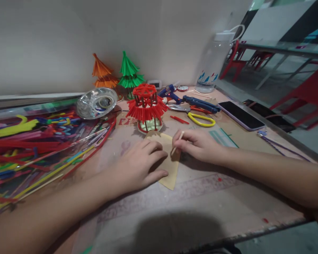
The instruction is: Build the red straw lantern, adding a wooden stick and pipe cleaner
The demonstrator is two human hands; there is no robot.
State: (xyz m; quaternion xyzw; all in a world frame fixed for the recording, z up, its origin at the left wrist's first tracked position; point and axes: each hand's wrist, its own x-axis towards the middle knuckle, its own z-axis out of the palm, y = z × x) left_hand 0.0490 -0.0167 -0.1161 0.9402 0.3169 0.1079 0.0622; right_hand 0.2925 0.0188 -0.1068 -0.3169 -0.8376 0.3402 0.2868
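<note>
My left hand (141,163) lies flat with its fingers apart on a piece of tan paper (170,175), perhaps sandpaper. A short thin wooden stick (181,135) is pinched between the thumb and fingers of my right hand (197,145). The stick's lower end meets the paper near its right edge. Just behind the paper stands a small red pagoda-like tower (147,110) made of pipe cleaners, with brown posts and a pale base.
At left is a clear tray of pipe cleaners (42,141). Behind stand orange (103,72) and green towers (130,72). Right of them are a glue gun (172,93), pliers (200,103), yellow-handled scissors (201,120), a phone (241,115) and a bottle (210,63).
</note>
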